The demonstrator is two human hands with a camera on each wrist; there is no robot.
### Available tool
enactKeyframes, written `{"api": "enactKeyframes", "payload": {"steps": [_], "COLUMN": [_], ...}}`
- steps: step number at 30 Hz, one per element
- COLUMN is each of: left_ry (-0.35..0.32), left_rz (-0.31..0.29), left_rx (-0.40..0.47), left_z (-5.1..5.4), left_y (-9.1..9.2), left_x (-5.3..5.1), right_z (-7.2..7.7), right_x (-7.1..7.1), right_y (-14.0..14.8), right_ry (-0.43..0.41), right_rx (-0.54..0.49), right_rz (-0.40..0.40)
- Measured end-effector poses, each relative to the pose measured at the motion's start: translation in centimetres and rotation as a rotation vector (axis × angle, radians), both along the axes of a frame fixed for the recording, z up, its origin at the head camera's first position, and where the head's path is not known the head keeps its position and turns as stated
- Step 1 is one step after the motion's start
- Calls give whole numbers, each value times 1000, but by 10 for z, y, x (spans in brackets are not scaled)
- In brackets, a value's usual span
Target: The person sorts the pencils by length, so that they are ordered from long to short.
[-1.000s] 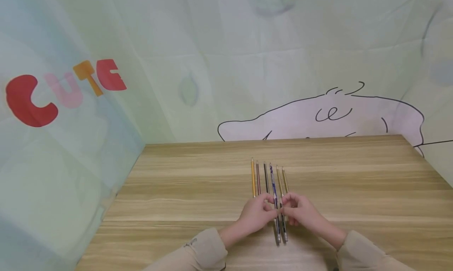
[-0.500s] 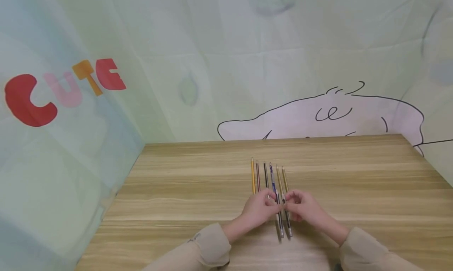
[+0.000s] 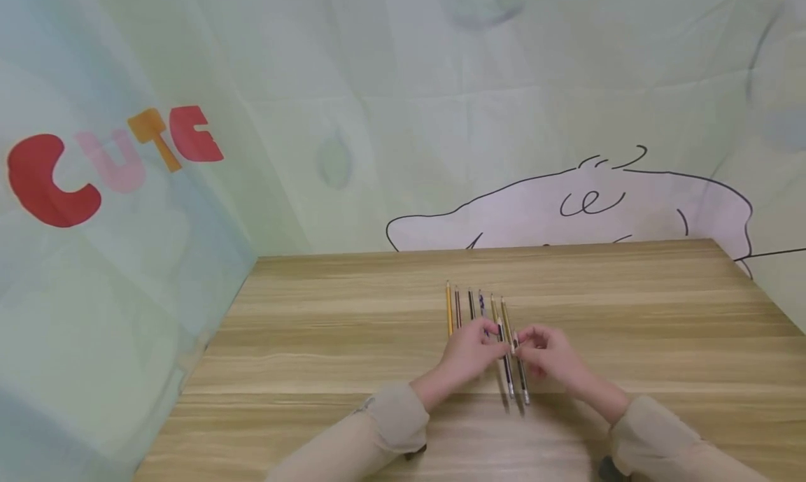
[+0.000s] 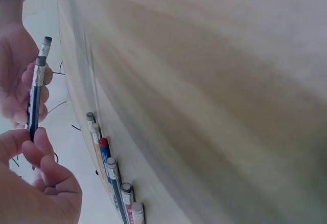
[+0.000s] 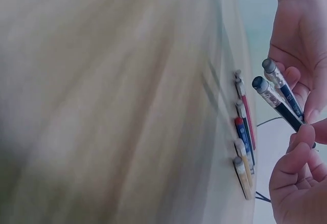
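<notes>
In the head view my left hand (image 3: 469,352) pinches a dark pencil (image 3: 508,373) between thumb and fingers. Right beside it, my right hand (image 3: 555,362) pinches a second dark pencil (image 3: 522,378). Both pencils are raised over the table, nearly parallel, with their eraser ends toward me. The left wrist view shows the left hand's pencil (image 4: 36,98) with a grey eraser and silver ferrule. In the right wrist view the right hand's pencil (image 5: 278,104) sits close to the other, and the fingertips of both hands are near each other.
Several pencils lie side by side on the wood-grain table (image 3: 327,328), beyond my hands: a yellow pencil (image 3: 450,303), a dark red pencil (image 3: 458,307), a black pencil (image 3: 471,303), a blue-patterned pencil (image 3: 482,301) and gold pencils (image 3: 506,315). A printed cloth (image 3: 378,118) hangs behind.
Both hands, each with its dark pencil, have moved away from me and slightly right, and the two pencils' eraser ends have shifted the same way. The row of pencils has not moved.
</notes>
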State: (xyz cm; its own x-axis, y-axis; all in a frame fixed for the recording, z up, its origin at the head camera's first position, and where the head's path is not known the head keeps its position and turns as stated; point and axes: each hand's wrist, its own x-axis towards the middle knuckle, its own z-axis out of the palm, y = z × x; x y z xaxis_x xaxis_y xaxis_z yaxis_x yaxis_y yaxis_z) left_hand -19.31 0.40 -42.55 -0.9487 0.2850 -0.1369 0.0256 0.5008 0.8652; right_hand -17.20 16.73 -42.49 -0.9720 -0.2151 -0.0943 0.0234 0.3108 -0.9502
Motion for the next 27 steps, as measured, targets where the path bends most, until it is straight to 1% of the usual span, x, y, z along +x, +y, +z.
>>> {"api": "enactKeyframes", "payload": {"steps": [2, 8, 14, 19, 23, 27], "left_ry": [1, 40, 26, 23, 40, 60], "left_rz": [8, 34, 79, 106, 126, 125], "left_rx": [-6, -50, -62, -122, -151, -181], "left_z": [0, 1, 5, 7, 6, 4], "left_y": [3, 12, 22, 28, 32, 36], "left_x": [-4, -17, -28, -35, -41, -47], "right_z": [2, 9, 15, 14, 11, 10], "right_x": [-2, -12, -22, -28, -30, -33], "right_y": [2, 7, 13, 17, 19, 21], "right_ry": [1, 40, 37, 30, 34, 28], "right_rx": [7, 36, 56, 38, 33, 37], "right_rz": [-10, -35, -50, -64, -75, -84]}}
